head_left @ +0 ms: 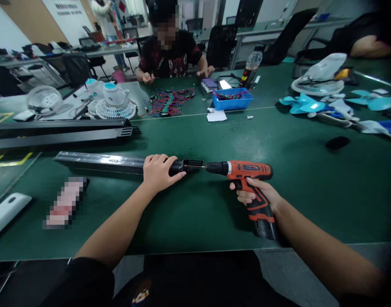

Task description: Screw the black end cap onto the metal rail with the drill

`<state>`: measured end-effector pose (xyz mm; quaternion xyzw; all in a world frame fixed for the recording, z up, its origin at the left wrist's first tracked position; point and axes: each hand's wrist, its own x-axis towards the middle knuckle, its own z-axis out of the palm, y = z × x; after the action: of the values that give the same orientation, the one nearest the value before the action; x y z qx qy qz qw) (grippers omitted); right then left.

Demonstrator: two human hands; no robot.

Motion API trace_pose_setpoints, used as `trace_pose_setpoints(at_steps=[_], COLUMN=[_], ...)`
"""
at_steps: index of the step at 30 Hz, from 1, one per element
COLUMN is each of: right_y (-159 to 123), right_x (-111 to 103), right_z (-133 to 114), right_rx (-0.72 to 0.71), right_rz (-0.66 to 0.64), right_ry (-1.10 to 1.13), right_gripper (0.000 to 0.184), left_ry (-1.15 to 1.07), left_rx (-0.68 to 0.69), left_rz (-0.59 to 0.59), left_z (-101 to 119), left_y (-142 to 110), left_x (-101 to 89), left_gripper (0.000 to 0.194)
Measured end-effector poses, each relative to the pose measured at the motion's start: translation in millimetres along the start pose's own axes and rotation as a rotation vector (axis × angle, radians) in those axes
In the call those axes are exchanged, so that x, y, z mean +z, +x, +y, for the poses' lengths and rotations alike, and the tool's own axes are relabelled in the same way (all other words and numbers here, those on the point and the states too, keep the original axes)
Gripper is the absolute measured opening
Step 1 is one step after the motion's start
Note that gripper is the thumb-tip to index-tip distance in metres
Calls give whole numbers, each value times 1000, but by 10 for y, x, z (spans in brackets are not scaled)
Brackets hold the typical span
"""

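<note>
A red and black cordless drill [251, 170] is gripped by its handle in my right hand [262, 194], a finger near the trigger. Its chuck points left, and the thin bit meets or nearly meets the slotted right end of a long black bar-shaped housing [102, 161]; contact is hard to make out. My left hand [160, 172] wraps over that housing close to its right end, pressing it on the green table [195, 221]. The underside of the housing is hidden.
More black housings [61, 136] lie behind at left. A phone [67, 202] and white device [10, 211] rest front left. Beyond are fan parts [115, 102], tangled wires [170, 102], a blue bin [232, 100], blue fan blades [304, 104] and a seated person [173, 51].
</note>
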<state>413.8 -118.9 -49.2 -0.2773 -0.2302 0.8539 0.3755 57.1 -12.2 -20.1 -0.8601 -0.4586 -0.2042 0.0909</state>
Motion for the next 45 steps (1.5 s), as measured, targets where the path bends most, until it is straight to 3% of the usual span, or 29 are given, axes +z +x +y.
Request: trace_pose_setpoints(at_steps=[6, 17, 24, 30, 36, 45], right_y=[12, -30, -16, -20, -39, -60], right_x=[-56, -9, 137, 135, 115, 175], right_z=[-10, 58, 43, 62, 85, 82], right_rx=[33, -57, -141, -143, -146, -145], right_rz=[-26, 20, 1, 27, 46, 88], right_ry=[25, -51, -77, -67, -68, -76], right_gripper=[38, 42, 31, 32, 33, 33], left_ry=[4, -10, -31, -38, -25, 15], left_rx=[-26, -21, -39, -54, -63, -85], left_rz=[-46, -128, -94, -83, -76, -114], left_z=[18, -7, -35, -19, 10, 12], left_y=[19, 67, 43, 28, 24, 24], left_x=[-38, -108, -60, -47, -86, -103], left_gripper=[56, 56, 66, 81, 63, 67])
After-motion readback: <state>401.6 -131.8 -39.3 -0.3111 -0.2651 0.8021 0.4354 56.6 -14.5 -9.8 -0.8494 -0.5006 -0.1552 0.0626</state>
